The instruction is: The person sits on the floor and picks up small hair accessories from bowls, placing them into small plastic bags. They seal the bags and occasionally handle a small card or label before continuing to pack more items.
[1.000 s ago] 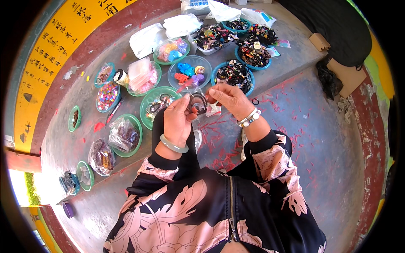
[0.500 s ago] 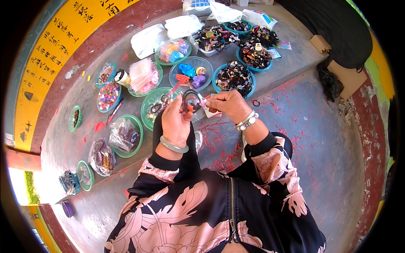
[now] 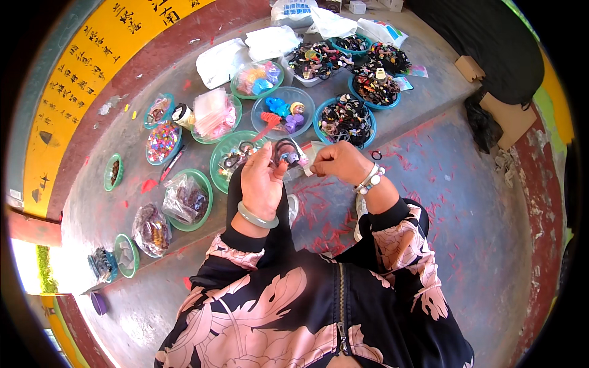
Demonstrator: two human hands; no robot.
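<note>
My left hand, a pale bangle at its wrist, is closed on black elastic hair ties with a small pastel charm. Just to the right, my right hand, wearing beaded bracelets, has thumb and fingers pinched at a small whitish piece; its exact kind is too small to tell. Beneath and behind the left hand stands a green basket with more black hair ties in it. A red strip-like thing leans across the edge of a clear bowl holding blue, purple and red bundles.
Blue baskets full of black hair ties stand at the back right. Further left are a basket of colourful wrapped pieces, a stack of pink plastic bags and bagged dark goods. Red scraps litter the floor by a ledge.
My right hand has drawn a little away to the right and down from the hair ties. My left hand keeps its hold on them. The whole view has shifted slightly.
</note>
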